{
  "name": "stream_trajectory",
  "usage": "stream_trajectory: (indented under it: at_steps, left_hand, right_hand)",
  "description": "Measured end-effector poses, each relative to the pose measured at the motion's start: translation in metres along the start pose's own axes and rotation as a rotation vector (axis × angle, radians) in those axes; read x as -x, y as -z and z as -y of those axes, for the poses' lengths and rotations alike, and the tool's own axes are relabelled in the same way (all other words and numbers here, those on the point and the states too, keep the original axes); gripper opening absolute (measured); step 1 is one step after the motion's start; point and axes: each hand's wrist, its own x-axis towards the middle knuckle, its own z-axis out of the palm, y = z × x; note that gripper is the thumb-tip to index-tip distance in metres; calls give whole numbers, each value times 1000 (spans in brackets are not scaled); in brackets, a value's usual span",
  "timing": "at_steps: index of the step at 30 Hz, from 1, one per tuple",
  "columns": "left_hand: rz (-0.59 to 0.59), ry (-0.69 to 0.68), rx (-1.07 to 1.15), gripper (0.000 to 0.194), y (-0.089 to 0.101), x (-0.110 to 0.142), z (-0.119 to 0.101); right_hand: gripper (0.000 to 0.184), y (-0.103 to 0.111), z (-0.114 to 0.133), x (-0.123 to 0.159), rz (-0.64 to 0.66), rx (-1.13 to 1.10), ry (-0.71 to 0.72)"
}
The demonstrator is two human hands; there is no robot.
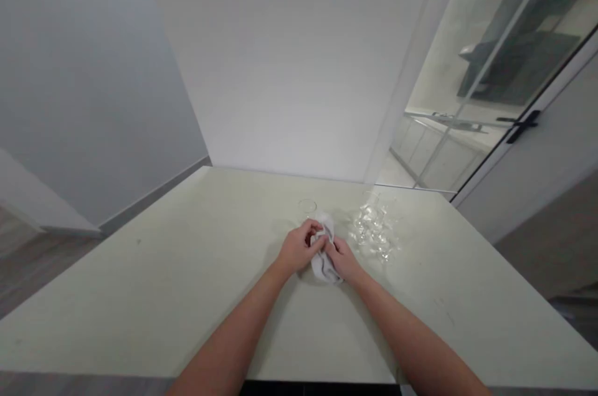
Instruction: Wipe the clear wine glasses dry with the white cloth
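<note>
My left hand [295,249] is closed, its thumb and fingers pinching the upper part of a white cloth [323,268]. From the other side my right hand [346,260] grips the same cloth, fingers partly hidden in its folds. Both hands meet just above the table. Whether something is wrapped inside the cloth I cannot tell. Right behind the left hand shows the round rim of a clear glass [307,205]; its lower part is hidden by the hand. To the right of my right hand stands a tight cluster of several clear glasses [374,228].
The pale table [154,296] reaches to a white wall [289,103] at its far edge. On the right is a glass-paned door [467,72] with a black handle [523,126]. Grey wall and wooden floor lie to the left.
</note>
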Motion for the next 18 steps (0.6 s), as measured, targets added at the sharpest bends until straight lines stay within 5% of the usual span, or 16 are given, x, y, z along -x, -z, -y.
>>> stream_trajectory:
  at_steps: [10, 18]
  left_hand:
    - [-101, -11, 48, 27, 2, -1, 1]
    - [82, -1, -4, 29, 2, -1, -5]
  right_hand:
    - [38, -1, 6, 3, -13, -67, -82]
    - [43, -2, -3, -2, -170, -243, -179]
